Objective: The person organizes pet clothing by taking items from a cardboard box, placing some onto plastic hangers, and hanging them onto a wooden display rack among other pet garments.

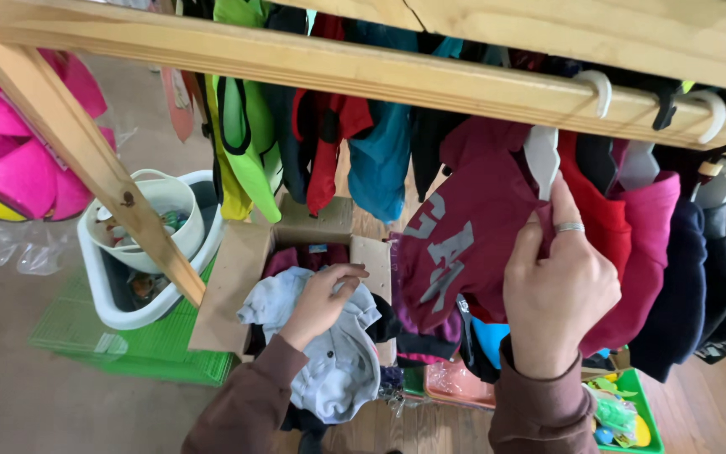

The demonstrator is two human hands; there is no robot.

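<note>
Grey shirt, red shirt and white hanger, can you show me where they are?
grey shirt (338,361), head view, on the crumpled cloth under the left hand.
maroon shirt (464,244), head view, on its lettered front.
white hanger (542,160), head view, on its flat neck above the right hand's fingers.

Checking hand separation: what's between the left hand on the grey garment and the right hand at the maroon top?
Head view: between the left hand on the grey garment and the right hand hangs the maroon top; below it, a cardboard box flap.
</note>
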